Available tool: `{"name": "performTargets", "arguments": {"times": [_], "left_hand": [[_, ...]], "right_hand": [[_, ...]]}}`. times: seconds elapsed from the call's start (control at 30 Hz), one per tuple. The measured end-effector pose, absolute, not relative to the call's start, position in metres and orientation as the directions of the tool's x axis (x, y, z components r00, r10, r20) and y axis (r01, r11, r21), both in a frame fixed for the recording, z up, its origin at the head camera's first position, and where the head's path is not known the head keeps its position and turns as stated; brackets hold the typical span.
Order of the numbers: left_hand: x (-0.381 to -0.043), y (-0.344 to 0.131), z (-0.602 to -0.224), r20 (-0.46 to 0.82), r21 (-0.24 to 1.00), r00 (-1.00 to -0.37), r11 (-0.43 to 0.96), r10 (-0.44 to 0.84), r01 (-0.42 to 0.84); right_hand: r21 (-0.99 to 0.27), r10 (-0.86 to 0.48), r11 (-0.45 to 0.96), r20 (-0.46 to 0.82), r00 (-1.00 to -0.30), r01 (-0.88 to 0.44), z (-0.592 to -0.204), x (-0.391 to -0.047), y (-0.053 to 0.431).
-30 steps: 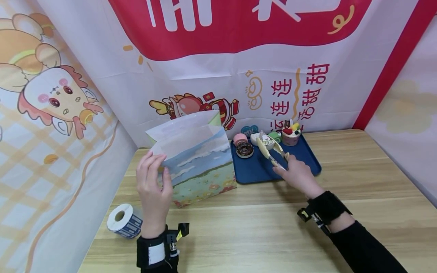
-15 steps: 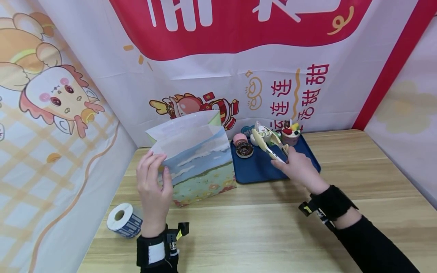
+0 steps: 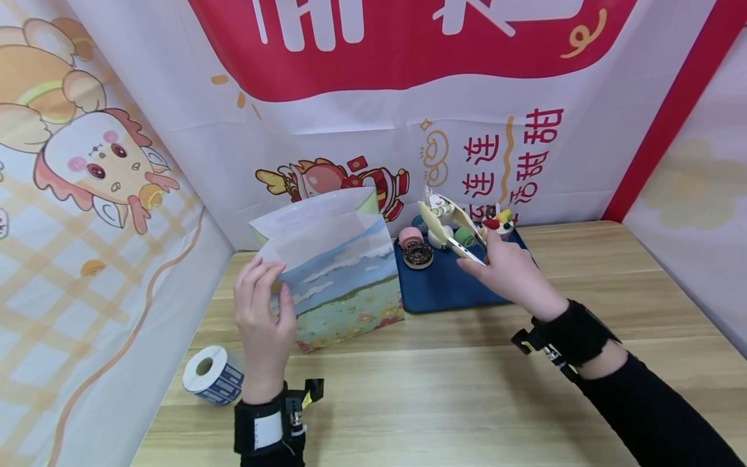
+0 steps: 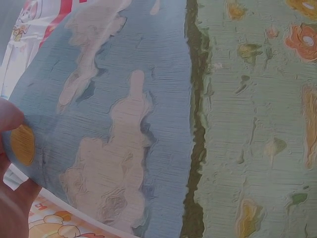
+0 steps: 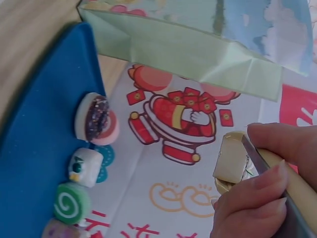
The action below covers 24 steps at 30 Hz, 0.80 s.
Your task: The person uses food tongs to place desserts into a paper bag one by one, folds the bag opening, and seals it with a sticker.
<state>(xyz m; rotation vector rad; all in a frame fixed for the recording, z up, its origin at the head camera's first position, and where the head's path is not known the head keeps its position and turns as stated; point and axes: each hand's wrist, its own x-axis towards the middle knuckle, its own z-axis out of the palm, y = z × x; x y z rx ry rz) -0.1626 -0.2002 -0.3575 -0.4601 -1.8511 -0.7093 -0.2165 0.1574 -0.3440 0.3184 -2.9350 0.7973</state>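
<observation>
At its upper left edge, a paper bag [image 3: 344, 285] with a sky-and-flower print is pinched by my left hand [image 3: 265, 331]. The left wrist view has the thumb [image 4: 10, 115] on the bag's printed face. My right hand [image 3: 516, 272] grips cream-coloured tongs [image 3: 433, 226]. Between the tong tips is a small white cake piece [image 3: 439, 205], raised above the blue tray [image 3: 438, 295]; the right wrist view shows its pale flat side [image 5: 231, 159]. On the tray sit a chocolate doughnut [image 3: 417, 256], a pink roll [image 3: 410, 237], a white sweet [image 5: 85, 167] and a green swirl roll [image 5: 72, 203].
A fruit-topped dessert cup [image 3: 498, 226] stands at the tray's back right, partly behind the right hand. Near the left wrist lies a roll of labels [image 3: 213, 376]. A printed cloth [image 3: 362, 130] rises behind the wooden table [image 3: 403, 402].
The right hand has raised the tongs with the cake piece up off the tray and slightly left. My left hand and the bag have stayed put.
</observation>
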Motion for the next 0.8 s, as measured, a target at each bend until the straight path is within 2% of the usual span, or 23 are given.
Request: {"name": "performTargets", "arguments": {"times": [0.53,0.8], "left_hand": [[-0.164,-0.201,-0.359,0.924,0.26,-0.382,0.752,-0.012,0.605],[-0.162,-0.201,-0.359,0.92,0.271,-0.391,0.755,-0.021,0.597]], "right_hand": [[-0.497,-0.235,0.813,0.196,-0.952,-0.304,-0.308,-0.218,0.149],[-0.536,-0.249,0.787,0.179,-0.952,-0.307,-0.291,-0.214,0.137]]}}
